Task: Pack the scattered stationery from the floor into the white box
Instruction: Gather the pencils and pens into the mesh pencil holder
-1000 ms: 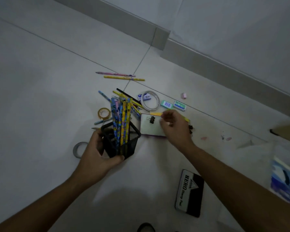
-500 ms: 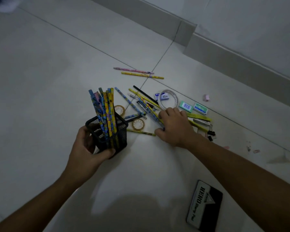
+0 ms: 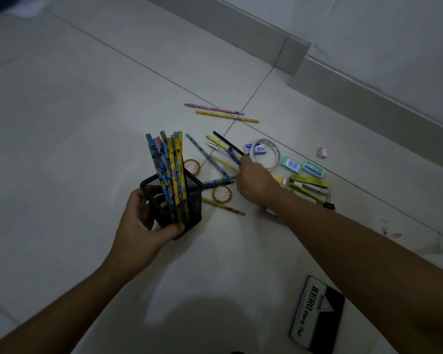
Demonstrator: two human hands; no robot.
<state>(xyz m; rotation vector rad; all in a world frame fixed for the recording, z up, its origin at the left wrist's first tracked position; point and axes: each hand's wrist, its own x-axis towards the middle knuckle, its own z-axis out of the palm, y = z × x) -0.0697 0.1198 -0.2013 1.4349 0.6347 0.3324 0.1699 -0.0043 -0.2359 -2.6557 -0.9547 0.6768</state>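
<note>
My left hand [image 3: 143,226] grips a black mesh pen holder [image 3: 182,213] just above the floor, with several patterned pencils [image 3: 169,162] standing in it. My right hand [image 3: 256,185] reaches into the pile of loose pencils [image 3: 210,159] to the right of the holder. Its fingers close on a few of them, including a black pencil [image 3: 225,141]. A pink pencil [image 3: 215,108] and a yellow pencil [image 3: 225,116] lie apart, farther back. The white box is out of view.
Two small tape rolls [image 3: 222,194] lie by the holder, a large tape ring [image 3: 274,152] and staple boxes [image 3: 292,164] behind my right hand. A yellow-green stapler [image 3: 308,183], a pink eraser [image 3: 322,152] and a black stamp pad [image 3: 317,315] lie to the right. A wall skirting [image 3: 343,98] runs behind.
My right hand left the clipped white pad and moved left into the pencil pile, closing on some pencils. The left hand with the holder shifted left.
</note>
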